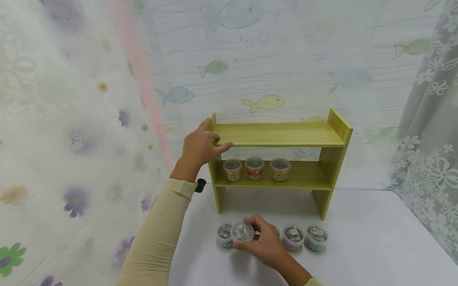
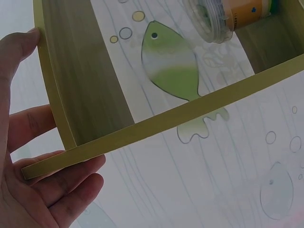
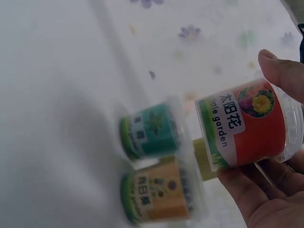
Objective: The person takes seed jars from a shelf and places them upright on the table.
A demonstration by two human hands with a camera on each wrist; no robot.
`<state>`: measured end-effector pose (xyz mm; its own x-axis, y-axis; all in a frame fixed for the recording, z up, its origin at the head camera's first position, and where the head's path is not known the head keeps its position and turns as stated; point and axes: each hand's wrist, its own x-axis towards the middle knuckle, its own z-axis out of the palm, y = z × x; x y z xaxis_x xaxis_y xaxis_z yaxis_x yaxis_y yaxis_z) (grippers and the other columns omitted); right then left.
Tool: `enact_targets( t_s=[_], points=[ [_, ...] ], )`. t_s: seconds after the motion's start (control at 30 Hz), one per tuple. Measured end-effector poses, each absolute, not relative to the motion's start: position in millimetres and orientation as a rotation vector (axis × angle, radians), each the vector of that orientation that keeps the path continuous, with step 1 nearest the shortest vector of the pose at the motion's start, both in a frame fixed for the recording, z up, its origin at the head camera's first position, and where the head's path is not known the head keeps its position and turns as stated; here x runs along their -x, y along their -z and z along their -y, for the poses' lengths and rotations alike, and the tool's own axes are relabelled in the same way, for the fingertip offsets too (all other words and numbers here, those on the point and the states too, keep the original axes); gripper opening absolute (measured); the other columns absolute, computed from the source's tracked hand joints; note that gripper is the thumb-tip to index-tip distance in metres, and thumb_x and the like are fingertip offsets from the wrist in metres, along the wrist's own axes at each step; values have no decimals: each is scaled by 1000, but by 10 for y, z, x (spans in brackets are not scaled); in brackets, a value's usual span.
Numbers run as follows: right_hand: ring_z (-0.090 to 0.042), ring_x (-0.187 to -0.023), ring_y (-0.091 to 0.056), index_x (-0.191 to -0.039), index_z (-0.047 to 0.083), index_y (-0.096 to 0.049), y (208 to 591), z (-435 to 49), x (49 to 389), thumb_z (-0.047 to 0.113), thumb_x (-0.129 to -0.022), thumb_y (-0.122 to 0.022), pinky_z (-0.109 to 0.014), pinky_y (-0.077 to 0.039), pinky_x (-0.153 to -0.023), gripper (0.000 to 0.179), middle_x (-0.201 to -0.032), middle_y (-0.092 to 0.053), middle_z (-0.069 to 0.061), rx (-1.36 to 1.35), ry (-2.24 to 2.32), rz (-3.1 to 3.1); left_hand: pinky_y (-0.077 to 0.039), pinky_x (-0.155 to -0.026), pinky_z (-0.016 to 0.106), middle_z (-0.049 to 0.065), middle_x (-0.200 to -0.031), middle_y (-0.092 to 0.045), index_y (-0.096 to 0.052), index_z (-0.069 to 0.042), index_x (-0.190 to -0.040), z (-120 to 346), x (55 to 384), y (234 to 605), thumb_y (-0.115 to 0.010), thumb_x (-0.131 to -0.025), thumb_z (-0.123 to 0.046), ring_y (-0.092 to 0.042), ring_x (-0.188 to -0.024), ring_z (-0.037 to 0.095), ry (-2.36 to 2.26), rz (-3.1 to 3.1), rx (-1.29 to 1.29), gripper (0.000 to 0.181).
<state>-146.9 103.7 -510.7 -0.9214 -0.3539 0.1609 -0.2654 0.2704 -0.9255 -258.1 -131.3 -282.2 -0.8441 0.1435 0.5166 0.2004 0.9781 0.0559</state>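
Observation:
My left hand (image 1: 202, 143) grips the upper left corner of a yellow-green wooden shelf (image 1: 279, 135); the left wrist view has thumb and fingers on either side of the board. Low over the white table, my right hand (image 1: 264, 242) holds a small clear-lidded tub (image 3: 247, 123) with a red "little garden" flower label, thumb and fingers around its sides. A silvery packet shows through its top in the head view. Left of it is another tub (image 1: 224, 235). In the right wrist view, a teal-labelled tub (image 3: 154, 130) and an orange-labelled tub (image 3: 159, 192) appear beside it, blurred.
On the middle board stand three tubs: an orange-labelled one (image 1: 233, 171), a red-labelled one (image 1: 255, 169) and another orange one (image 1: 280, 170). Right of my right hand sit two tubs, one (image 1: 293, 238) beside the other (image 1: 316, 238). Patterned curtains (image 1: 268, 59) hang behind and at both sides.

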Motion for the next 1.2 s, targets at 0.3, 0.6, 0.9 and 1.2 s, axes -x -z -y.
enact_targets(
  t_s=[0.3, 0.6, 0.9, 1.2],
  points=[
    [-15, -112, -65, -124, 17, -64, 5274, -896, 1322, 45, -68, -96, -24, -56, -85, 70, -121, -70, 3, 648, 1730, -2428, -54, -56, 39, 17, -164, -40, -82, -21, -116, 1315, 2568, 2817, -58, -87, -80, -74, -98, 35, 139, 2587, 240, 69],
    [-3, -99, -63, -116, 20, -59, 5572, -707, 1174, 46, -70, -95, -22, -53, -80, 64, -109, -67, 8, 744, 1652, -2458, -55, -59, 39, 16, -164, -41, -82, -22, -114, 1320, 2582, 2844, -59, -86, -81, -73, -107, 36, 158, 2579, 232, 69],
    [-2, -100, -60, -118, 19, -56, 5810, -576, 1179, 48, -72, -94, -25, -51, -86, 66, -109, -63, 9, 795, 1602, -2465, -55, -60, 39, 14, -166, -36, -81, -22, -118, 1297, 2578, 2855, -58, -88, -80, -72, -110, 36, 162, 2607, 227, 69],
    [-1, -97, -61, -115, 17, -56, 5863, -449, 1205, 44, -68, -96, -25, -52, -85, 68, -104, -64, 8, 798, 1675, -2543, -52, -56, 37, 14, -166, -37, -81, -21, -118, 1305, 2603, 2844, -58, -88, -79, -74, -101, 35, 144, 2601, 226, 69]
  ],
)
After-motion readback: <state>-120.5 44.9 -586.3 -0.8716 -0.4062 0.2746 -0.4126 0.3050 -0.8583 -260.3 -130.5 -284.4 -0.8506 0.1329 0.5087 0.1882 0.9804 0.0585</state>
